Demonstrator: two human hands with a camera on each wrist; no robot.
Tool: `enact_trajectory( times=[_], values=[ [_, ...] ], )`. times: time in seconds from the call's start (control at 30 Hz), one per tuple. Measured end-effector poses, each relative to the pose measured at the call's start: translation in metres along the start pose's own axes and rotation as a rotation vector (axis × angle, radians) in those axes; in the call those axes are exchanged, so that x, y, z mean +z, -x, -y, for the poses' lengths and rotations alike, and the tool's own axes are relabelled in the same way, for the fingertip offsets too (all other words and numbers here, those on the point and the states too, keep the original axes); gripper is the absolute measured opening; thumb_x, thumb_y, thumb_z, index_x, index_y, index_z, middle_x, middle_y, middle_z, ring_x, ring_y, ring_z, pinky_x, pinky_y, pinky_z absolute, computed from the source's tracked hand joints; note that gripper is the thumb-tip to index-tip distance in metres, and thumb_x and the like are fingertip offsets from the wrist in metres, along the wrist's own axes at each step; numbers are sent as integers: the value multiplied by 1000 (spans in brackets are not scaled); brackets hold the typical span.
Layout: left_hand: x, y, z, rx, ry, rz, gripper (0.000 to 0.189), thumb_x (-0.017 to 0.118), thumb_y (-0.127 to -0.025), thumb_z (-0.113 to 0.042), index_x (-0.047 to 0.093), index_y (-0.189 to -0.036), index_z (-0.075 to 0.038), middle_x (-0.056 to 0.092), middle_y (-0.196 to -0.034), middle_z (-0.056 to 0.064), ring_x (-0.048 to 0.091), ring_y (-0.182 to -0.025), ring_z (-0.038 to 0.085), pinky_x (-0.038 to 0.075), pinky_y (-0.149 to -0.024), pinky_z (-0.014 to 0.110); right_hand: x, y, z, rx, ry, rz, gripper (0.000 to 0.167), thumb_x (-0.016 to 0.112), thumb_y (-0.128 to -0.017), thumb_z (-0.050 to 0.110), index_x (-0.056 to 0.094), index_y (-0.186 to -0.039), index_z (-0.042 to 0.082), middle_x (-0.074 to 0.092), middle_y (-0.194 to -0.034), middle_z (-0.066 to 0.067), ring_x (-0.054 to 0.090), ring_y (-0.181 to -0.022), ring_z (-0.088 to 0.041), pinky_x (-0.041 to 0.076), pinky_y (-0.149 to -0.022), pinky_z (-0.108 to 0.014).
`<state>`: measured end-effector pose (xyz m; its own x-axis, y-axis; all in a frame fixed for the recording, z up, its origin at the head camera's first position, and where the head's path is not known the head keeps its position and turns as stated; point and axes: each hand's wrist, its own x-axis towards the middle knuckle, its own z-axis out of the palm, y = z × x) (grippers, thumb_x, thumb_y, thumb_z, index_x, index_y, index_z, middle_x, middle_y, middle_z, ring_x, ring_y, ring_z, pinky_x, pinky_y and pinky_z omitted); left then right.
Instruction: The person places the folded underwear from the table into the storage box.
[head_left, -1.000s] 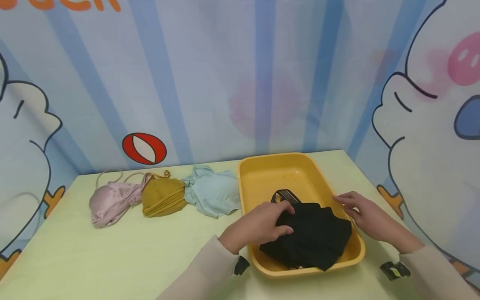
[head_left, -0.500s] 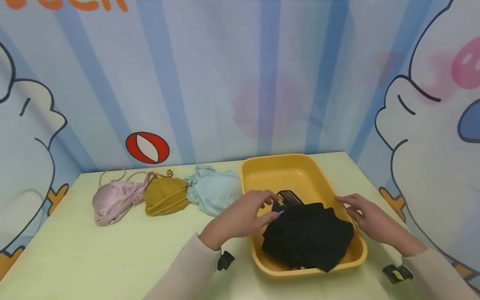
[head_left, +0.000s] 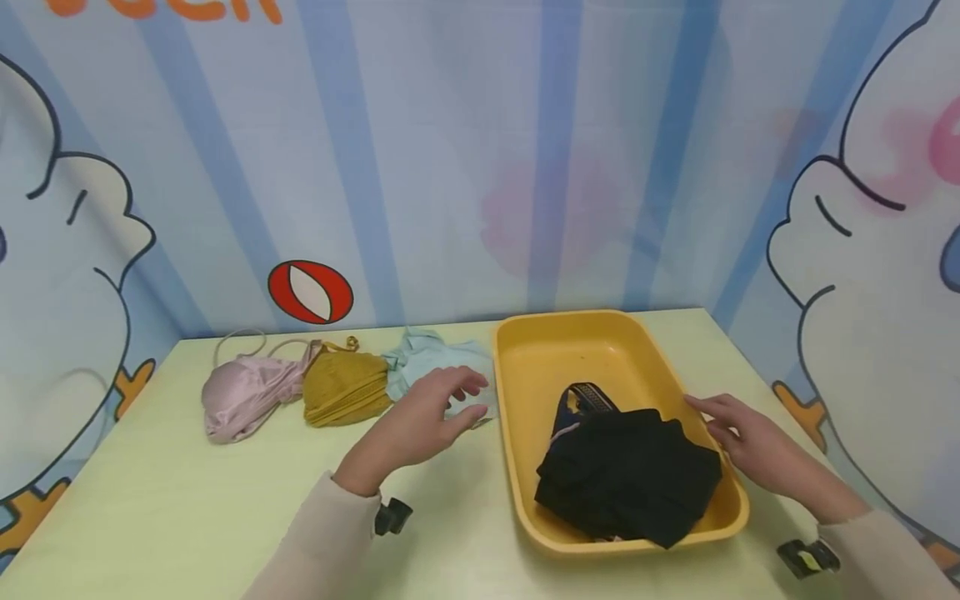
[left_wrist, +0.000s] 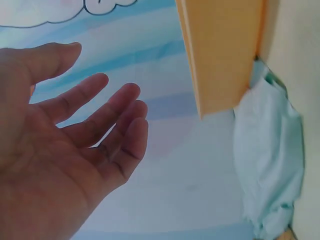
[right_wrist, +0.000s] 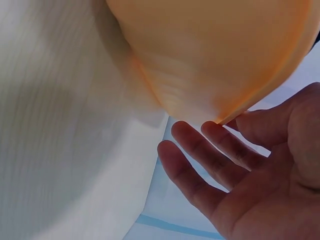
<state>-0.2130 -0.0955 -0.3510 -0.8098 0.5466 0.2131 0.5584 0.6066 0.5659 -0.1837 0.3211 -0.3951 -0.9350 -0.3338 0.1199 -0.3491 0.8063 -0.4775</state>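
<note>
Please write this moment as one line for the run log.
left hand: open, over light blue garment | right hand: open, at yellow tray rim | black garment: in tray

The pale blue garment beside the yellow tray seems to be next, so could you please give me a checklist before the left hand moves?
1. Left hand free, fingers relaxed: ok.
2. Pale blue crumpled garment uncovered, apart from the mustard folded garment: ok.
3. Yellow plastic tray has bare floor at its far end: ok.
4. Right hand at the tray's rim: ok.
5. Black folded garment fully inside: ok.
</note>
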Motion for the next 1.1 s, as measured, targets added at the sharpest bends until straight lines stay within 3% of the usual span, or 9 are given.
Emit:
enact_trajectory(
  times=[0.33, 0.77, 0.87, 1.1],
  values=[
    [-23, 29, 43, -92, 65, -95, 28, 61, -93, -17, 57, -119, -6, 59, -109, 5, 54, -100, 24, 47, -85, 43, 3, 2, -1, 15, -14, -14, 40, 45, -98, -3, 45, -137, -3, 51, -120, -19, 46, -66, -10, 38, -51, -26],
    [-46, 63, 80, -133, -29, -205, 24, 63, -92, -14, 60, -113, -3, 62, -102, 6, 58, -93, 22, 50, -78, 39, 5, 3, -2, 6, 26, -34, 40, 47, -97, -2, 46, -137, -3, 52, -121, -19, 48, -68, -10, 37, -54, -26],
    [-51, 70, 87, -167, -38, -214, 23, 62, -92, -12, 59, -113, -3, 62, -103, 9, 58, -94, 24, 50, -79, 41, 5, 2, -3, 2, 37, -37, 39, 47, -98, 1, 47, -137, -2, 53, -122, -19, 52, -76, -12, 38, -56, -26],
    [-66, 91, 103, -254, -51, -206, 29, 60, -94, -14, 56, -119, 0, 60, -105, 9, 56, -95, 24, 49, -79, 40, 4, 3, -1, 15, 10, -21, 39, 46, -99, 3, 46, -137, -3, 52, -123, -19, 50, -72, -11, 38, -56, -26]
  ],
)
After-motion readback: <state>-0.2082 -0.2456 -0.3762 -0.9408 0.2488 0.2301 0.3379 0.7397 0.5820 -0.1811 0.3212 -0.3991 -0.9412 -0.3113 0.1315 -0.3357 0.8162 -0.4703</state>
